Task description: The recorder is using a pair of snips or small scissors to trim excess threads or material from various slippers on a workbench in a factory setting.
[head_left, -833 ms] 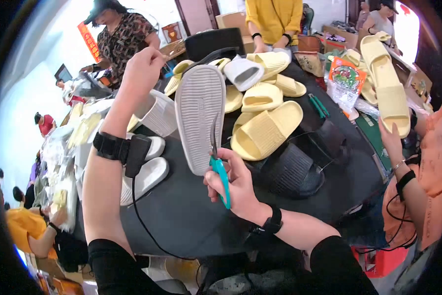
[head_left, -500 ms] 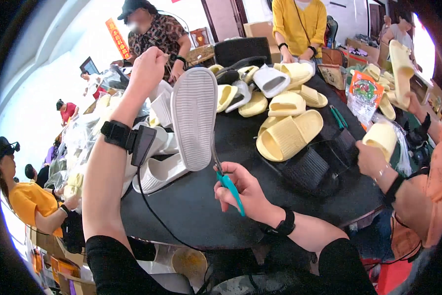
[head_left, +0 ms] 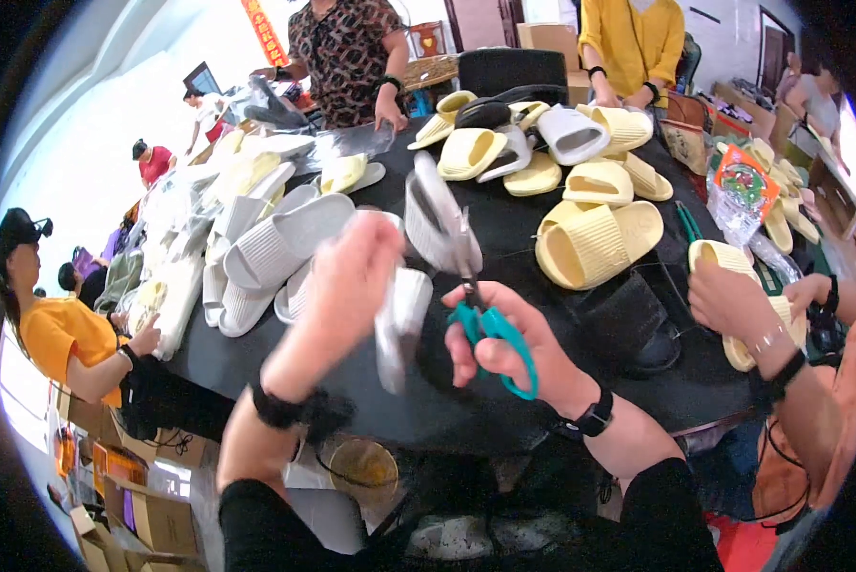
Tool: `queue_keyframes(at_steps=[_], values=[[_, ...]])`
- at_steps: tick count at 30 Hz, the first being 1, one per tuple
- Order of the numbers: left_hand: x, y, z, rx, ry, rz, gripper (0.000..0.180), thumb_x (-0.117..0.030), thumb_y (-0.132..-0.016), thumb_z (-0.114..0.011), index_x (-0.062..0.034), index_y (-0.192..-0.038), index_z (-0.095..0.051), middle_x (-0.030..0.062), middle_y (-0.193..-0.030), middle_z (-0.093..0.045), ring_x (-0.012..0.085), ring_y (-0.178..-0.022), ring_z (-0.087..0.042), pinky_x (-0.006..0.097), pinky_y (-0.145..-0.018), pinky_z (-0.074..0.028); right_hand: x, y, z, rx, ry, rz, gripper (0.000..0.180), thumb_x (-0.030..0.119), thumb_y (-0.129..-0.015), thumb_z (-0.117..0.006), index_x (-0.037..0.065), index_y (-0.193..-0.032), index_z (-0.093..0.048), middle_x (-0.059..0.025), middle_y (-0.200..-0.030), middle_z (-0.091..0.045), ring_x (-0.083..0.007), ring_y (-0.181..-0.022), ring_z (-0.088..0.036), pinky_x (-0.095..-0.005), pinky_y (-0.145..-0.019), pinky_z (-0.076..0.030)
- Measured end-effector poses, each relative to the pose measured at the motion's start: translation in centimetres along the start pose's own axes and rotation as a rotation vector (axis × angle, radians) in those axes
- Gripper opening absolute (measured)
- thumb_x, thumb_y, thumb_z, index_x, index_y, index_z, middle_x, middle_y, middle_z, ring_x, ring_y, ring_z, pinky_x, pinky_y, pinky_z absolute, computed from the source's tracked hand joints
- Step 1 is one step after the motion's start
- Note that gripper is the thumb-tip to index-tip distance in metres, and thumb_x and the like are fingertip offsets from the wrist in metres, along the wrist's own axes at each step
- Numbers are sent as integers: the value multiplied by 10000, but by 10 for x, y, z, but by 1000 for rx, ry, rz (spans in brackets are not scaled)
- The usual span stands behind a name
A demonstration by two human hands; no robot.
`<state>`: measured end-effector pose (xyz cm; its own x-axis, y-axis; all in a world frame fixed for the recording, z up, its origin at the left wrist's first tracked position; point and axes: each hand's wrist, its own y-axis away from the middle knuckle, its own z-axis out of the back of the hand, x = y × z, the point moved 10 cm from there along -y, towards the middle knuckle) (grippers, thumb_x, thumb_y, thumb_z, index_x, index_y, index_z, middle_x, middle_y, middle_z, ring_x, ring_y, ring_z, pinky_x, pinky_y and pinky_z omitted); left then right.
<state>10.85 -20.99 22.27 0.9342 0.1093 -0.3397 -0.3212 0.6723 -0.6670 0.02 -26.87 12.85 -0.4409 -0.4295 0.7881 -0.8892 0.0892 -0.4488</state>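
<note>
- While gripping teal-handled scissors (head_left: 493, 324) in the right hand (head_left: 542, 348), with fingers wrapped about the handle loops, points the blades up and away from that hand, across the edge of a tilted pale-grey slide sandal (head_left: 430, 224).
- Shows the left hand (head_left: 359, 272) curled and smeared by blur; cannot tell whether pinching something or closed on nothing.
- Shows a second pale slide sandal (head_left: 397, 324) between the hands, just right of the left one, steeply tilted and likewise blurred.
- Has ribbed grey slides (head_left: 290, 246) lying left of the left hand, a ribbed pale-yellow slide (head_left: 600, 246) beyond and right of the right hand, and a black slide (head_left: 638, 329) nearer on that same side.
- Could well score the pale-grey slide sandal by closing the blades at a slant against the soft edge.
- Might jab the left fingers if bringing both hands together carelessly, given such pointed steel.
- Might brush the co-worker's hand (head_left: 728, 296), well to the right of the right hand, by swinging the scissors wide.
- Cannot make out the blade tips, nor tell whether touching the pale-grey slide sandal or merely passing in front.
- Cannot see any thread or tag at the left fingertips, nor tell what supports either blurred sandal.
</note>
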Motion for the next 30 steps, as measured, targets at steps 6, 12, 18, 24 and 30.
queue_keyframes(at_steps=[6,12,18,24,30], values=[[14,114,-27,102,297,410,65,-89,-885,-560,-27,-895,-544,142,-669,-575,261,-584,-611,322,-538,-472,-14,6,2,-64,17,-87,423,156,-898,-577,45,-1268,-405,-73,-891,-568,-122,-718,-565,-252,-629,-494],[-4,136,-21,58,433,403,62,-87,-906,-561,-26,-899,-550,82,-673,-564,145,-584,-573,273,-538,-461,-7,18,-21,-90,278,39,426,101,-883,-593,28,-1257,-403,-71,-889,-568,-116,-770,-563,-248,-661,-488],[-16,145,-32,87,379,270,62,-47,-880,-568,-3,-912,-539,145,-749,-587,257,-694,-612,317,-613,-476,-3,54,-27,-201,187,-3,458,66,-860,-614,20,-1259,-394,-79,-895,-571,-129,-774,-566,-262,-674,-491],[-7,167,-29,63,363,388,64,-45,-881,-565,-2,-914,-530,136,-722,-566,254,-645,-568,312,-598,-464,-24,71,-30,-229,203,-144,470,56,-847,-632,20,-1252,-397,-66,-903,-570,-104,-812,-560,-233,-712,-485],[10,182,-17,-26,372,463,52,-47,-892,-557,-10,-915,-529,96,-683,-540,173,-585,-539,288,-556,-449,-43,65,-31,-233,317,-185,485,105,-846,-654,-13,-1236,-392,-102,-884,-571,-134,-786,-578,-274,-715,-518]])
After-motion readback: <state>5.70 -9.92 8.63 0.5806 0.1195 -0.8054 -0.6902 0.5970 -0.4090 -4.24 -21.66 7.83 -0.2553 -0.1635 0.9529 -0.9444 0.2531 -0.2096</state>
